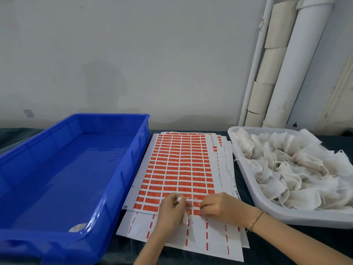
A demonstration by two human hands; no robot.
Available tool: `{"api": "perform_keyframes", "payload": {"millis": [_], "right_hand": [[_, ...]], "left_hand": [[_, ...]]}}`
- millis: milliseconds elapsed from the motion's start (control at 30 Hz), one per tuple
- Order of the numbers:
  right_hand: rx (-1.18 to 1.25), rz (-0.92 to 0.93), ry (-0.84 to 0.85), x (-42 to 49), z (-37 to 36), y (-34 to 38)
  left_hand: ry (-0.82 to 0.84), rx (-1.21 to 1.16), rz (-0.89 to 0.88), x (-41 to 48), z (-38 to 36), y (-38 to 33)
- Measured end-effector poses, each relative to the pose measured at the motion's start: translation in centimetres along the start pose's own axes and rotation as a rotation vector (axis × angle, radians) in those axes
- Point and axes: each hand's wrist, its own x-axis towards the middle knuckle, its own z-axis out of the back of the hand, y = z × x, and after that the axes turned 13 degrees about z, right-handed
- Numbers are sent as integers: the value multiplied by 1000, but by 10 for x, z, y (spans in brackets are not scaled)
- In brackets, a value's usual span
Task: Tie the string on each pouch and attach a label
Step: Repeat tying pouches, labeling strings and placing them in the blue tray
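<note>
At lower centre of the frame, your left hand (171,211) grips the small white gauze pouch (185,219), fingers curled round it, with the pouch's tail hanging below the fist. Your right hand (219,206) pinches the thin white string (192,197), which arcs between the two hands over the white sheet of orange rectangular labels (179,165). The string's long axis runs left to right, from the pouch neck to the right-hand pinch. Judge the tightening pull as rightward, away from the pouch.

Blue bin (118,180), red-orange label sheet (177,165), white pouches (298,169)
</note>
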Motion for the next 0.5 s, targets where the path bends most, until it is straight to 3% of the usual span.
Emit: {"api": "perform_keyframes", "payload": {"millis": [500], "right_hand": [[-100, 89, -1, 0, -5, 1]], "left_hand": [[0, 10, 18, -2, 0, 0]]}}
